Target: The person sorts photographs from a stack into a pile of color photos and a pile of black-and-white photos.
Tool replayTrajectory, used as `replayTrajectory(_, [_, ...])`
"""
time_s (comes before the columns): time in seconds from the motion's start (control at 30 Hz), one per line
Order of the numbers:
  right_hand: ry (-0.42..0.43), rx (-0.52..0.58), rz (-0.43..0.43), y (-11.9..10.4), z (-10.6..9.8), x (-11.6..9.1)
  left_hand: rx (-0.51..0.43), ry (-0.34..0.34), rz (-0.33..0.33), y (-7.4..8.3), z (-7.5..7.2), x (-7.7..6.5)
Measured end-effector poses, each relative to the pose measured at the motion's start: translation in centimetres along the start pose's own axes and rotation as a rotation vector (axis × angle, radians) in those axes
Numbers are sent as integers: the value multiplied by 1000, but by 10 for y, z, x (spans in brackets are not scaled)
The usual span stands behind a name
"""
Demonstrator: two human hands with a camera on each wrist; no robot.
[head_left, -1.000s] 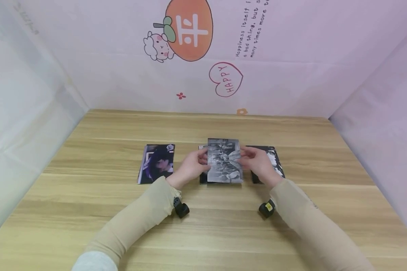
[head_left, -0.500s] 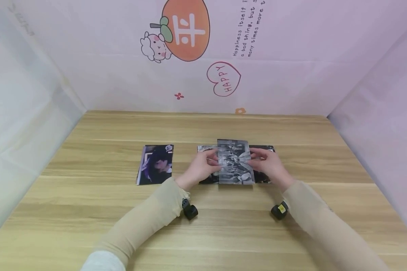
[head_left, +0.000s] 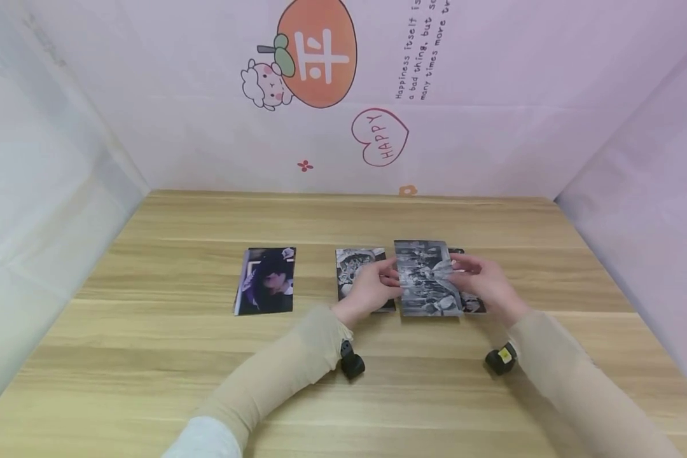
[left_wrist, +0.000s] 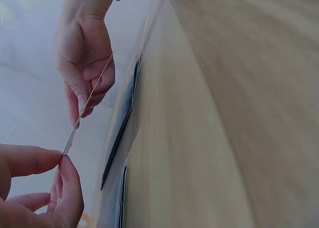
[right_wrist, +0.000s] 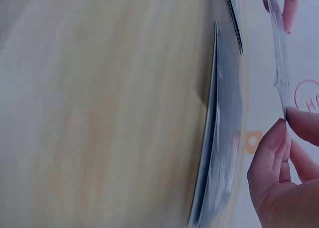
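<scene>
A black-and-white photo card point(head_left: 426, 280) is held between both hands, raised above the table. My left hand point(head_left: 369, 289) pinches its left edge between thumb and fingers; my right hand point(head_left: 486, 283) pinches the right edge. Both wrist views show the card edge-on, with a gap over the cards lying below. Beneath it at the right lies a stack of dark photo cards point(head_left: 472, 303), mostly covered. Partly behind my left hand is another stack with a black-and-white picture on top point(head_left: 352, 259).
To the left lies a third stack, topped by a photo of a person in a dark hat point(head_left: 269, 280). The wooden table point(head_left: 206, 381) ends at a white printed backdrop point(head_left: 464, 146), with white side walls at left and right. Each wrist carries a small black camera point(head_left: 352, 364).
Both hands have carried the photo card rightward, from over the middle stack to over the right one. The middle stack's top picture now shows. The left stack stays in place.
</scene>
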State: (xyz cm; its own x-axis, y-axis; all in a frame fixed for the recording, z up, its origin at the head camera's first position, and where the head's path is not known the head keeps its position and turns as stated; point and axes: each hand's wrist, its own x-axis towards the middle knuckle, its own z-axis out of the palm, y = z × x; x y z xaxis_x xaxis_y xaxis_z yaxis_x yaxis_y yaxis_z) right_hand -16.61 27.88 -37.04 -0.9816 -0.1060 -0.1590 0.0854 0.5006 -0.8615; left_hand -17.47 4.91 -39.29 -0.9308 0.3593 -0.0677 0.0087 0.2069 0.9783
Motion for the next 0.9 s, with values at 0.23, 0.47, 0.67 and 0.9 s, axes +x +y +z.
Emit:
replayTrajectory(0.23, [-4,-45,47,12,-17,-2,-108,-42,-66,4,17,11])
replayTrajectory(0.47, [3,-49,85,23,-26,2,-140,-15,-115,5,32,22])
replayTrajectory(0.67, [-14,-50,117,28,-31,8,-64,22,-107,0,42,30])
replayTrajectory(0.9, [-32,-100,136,33,-33,15,71,45,-96,2,42,31])
